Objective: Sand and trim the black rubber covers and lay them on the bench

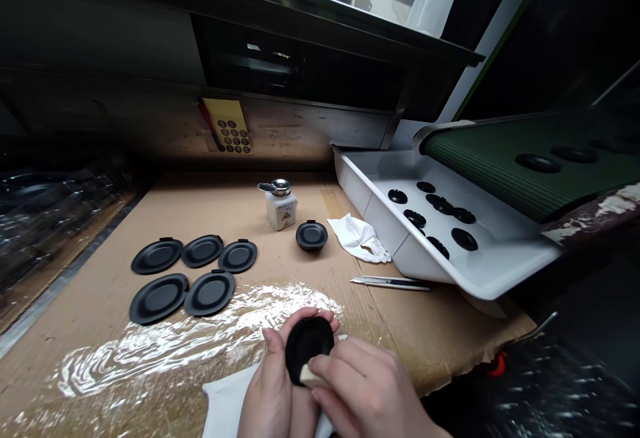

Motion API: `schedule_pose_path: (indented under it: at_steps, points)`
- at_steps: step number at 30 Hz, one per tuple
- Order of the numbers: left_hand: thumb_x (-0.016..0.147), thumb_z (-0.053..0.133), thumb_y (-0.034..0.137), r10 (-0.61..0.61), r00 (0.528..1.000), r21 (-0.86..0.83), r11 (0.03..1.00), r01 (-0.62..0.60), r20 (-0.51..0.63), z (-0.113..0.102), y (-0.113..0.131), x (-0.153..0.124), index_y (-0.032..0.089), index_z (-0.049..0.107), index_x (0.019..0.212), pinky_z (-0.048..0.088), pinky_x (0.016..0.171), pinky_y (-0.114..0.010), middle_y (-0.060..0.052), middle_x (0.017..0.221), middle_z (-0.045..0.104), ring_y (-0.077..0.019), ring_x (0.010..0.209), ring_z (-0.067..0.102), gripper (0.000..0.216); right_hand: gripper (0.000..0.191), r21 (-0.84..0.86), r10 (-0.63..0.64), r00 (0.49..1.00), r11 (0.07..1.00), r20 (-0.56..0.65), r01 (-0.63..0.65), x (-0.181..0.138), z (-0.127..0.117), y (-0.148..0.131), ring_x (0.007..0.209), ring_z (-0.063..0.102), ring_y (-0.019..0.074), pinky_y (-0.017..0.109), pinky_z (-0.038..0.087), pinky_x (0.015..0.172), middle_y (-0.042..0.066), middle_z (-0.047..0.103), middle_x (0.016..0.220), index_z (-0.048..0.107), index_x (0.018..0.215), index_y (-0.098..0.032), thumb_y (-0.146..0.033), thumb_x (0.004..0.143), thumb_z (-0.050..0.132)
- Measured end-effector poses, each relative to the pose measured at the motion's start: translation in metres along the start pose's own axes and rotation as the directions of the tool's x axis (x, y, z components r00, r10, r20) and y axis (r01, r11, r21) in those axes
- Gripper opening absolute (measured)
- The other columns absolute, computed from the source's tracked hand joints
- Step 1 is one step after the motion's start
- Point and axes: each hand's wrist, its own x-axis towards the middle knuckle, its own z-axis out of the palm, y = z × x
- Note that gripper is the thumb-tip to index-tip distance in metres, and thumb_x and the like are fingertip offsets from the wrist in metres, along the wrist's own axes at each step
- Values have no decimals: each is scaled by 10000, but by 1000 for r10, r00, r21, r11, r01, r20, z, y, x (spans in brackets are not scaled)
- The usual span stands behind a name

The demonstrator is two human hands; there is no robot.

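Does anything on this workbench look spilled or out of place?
Yes: a glossy, crinkled patch spreads across the cardboard. It shines unlike the dull card, and could be clear film or a spill; I cannot tell which. The flaking edge beside the green conveyor belt also looks worn.

Probably a factory — green conveyor belt (490, 165)

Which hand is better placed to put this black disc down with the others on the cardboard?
Probably the left hand: it cradles the black disc and sits nearer the discs lying on the cardboard, while the right hand is busy pressing a pale pad to it.
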Motion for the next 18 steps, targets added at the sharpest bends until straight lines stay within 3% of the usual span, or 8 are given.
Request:
schedule_pose_path:
  at_steps: [2,5,11,18]
  points:
    - [819,402,509,-4,1000,-32,999,5,31,-1,-1,1,172,673,875,285,993,-402,-100,884,688,-231,945,576,437,239,-55,1,998,999,67,2,2,-14,7,596,496,144,248,367,504,29,568,658,621,863,-162,-244,895,399]
    - [822,398,506,-3,999,-51,999,6,54,1,-2,1,181,674,865,297,983,-416,-90,899,681,-242,966,568,429,192,-138,9,998,990,61,-1,6,-26,15,649,499,137,254,370,561,23,601,724,623,919,-187,-200,885,435]
    - [821,424,477,33,999,24,999,-33,9,6,-2,-2,188,663,868,307,975,-416,-76,881,669,-243,956,565,378,215,-224,-61,998,972,25,65,-3,-13,15,646,496,157,282,371,548,42,602,708,629,925,-162,-186,871,423]
    - [791,481,477,42,999,73,997,-40,-26,-1,-5,2,184,658,888,266,1014,-404,-93,945,670,-270,1064,525,356,201,-231,-85,969,972,-233,30,-5,16,-5,477,451,126,252,320,428,7,527,524,636,808,-159,-134,844,440]
